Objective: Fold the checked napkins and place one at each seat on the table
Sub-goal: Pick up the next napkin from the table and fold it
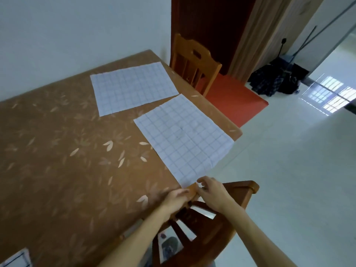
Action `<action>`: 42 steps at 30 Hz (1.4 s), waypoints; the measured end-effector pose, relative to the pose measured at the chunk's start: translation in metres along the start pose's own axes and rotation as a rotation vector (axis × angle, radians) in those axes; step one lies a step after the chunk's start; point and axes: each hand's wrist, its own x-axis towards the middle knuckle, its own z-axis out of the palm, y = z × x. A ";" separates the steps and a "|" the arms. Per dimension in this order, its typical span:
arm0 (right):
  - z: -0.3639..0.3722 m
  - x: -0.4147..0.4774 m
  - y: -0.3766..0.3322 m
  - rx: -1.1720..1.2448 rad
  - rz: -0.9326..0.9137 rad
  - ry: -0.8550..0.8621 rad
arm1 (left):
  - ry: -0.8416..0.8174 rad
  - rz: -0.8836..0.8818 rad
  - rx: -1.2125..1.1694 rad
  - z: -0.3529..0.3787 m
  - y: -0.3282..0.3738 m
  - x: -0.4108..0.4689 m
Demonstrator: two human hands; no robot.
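Observation:
Two white checked napkins lie flat and unfolded on the brown leaf-patterned table (57, 151). The far napkin (133, 87) sits near the wall. The near napkin (183, 139) lies along the table's right edge, one corner hanging slightly over it. My left hand (176, 197) rests at the table edge by the near napkin's closest corner, fingers loosely curled. My right hand (212, 191) hovers just right of that corner with thumb and fingers pinched toward it; whether it grips the cloth is unclear.
A dark wooden chair (212, 224) stands under my arms at the table's near right side. A lighter wooden chair (194, 62) stands at the far end by a door. A corner of another checked cloth (17, 259) shows bottom left. White tiled floor lies to the right.

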 end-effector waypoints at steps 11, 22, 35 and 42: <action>-0.043 0.055 0.053 -0.381 -0.262 -0.087 | 0.500 -0.026 -0.612 0.045 0.014 0.029; -0.056 0.082 0.031 -0.514 -0.627 0.213 | 0.450 0.270 -0.888 0.035 0.069 -0.069; -0.109 0.093 0.019 -0.508 -0.714 0.176 | 1.193 0.324 -0.137 -0.027 0.062 -0.126; -0.115 0.103 0.007 -0.289 -0.603 -0.034 | 1.172 0.339 -0.341 -0.055 0.037 -0.148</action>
